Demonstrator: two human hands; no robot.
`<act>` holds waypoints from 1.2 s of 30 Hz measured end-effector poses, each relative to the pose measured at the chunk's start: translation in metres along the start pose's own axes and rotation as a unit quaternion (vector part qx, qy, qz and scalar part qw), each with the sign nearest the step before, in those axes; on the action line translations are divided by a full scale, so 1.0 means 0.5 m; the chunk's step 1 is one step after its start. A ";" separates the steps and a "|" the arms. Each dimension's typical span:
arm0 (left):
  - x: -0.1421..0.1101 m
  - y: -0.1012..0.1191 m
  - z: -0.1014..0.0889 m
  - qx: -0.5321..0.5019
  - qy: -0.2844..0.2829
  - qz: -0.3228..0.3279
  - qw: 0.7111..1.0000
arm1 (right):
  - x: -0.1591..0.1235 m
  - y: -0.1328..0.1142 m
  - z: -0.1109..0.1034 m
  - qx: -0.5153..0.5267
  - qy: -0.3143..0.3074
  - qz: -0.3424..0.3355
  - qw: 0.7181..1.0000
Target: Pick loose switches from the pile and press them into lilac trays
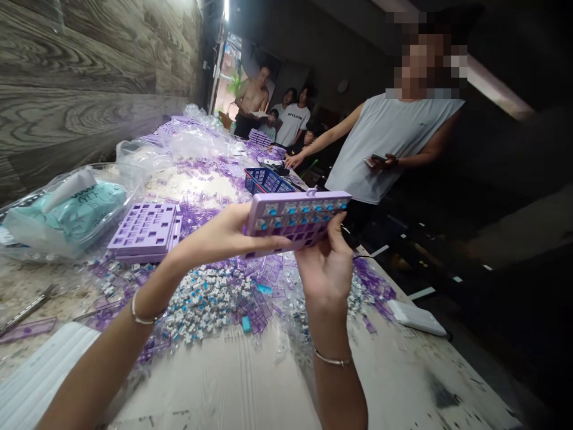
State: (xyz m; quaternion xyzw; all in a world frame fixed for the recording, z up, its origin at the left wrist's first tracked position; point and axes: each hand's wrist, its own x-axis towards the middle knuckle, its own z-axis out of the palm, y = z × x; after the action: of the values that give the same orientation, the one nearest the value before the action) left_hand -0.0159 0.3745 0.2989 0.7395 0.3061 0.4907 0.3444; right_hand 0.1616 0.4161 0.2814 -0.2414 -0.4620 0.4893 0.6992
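Note:
A purple keyboard case is held up, tilted, above the table. Along its upper part run rows of white-and-blue key switches; the lower rows show bare square holes. My left hand grips the case's left end, thumb along the front lower side and other fingers mostly hidden behind. My right hand is closed at the lower right, thumb against the right end, fingers partly hidden. Below the hands lies a heap of loose key switches. To the left, more purple keyboard cases are stacked.
Clear purple plastic pieces litter the table. A blue basket stands beyond the case. At left are a teal wipes pack and tweezers; at right, a white power bank-like box. A person stands by the table's right side.

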 end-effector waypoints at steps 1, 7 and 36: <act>0.003 -0.006 0.009 -0.023 0.007 0.000 1.000 | 0.001 0.004 0.001 0.004 -0.004 0.010 1.000; 0.020 -0.037 0.007 -0.096 0.171 0.007 0.981 | 0.030 0.000 -0.021 -0.172 -0.191 0.051 0.965; 0.028 -0.055 -0.050 -0.183 0.369 -0.082 0.908 | -0.041 0.178 0.008 -0.401 -0.539 0.045 0.739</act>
State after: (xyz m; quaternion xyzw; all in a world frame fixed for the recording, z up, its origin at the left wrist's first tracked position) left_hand -0.0380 0.4066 0.2911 0.4019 0.3758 0.7458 0.3755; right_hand 0.1148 0.4332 0.2045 -0.2162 -0.9037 0.3383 0.1490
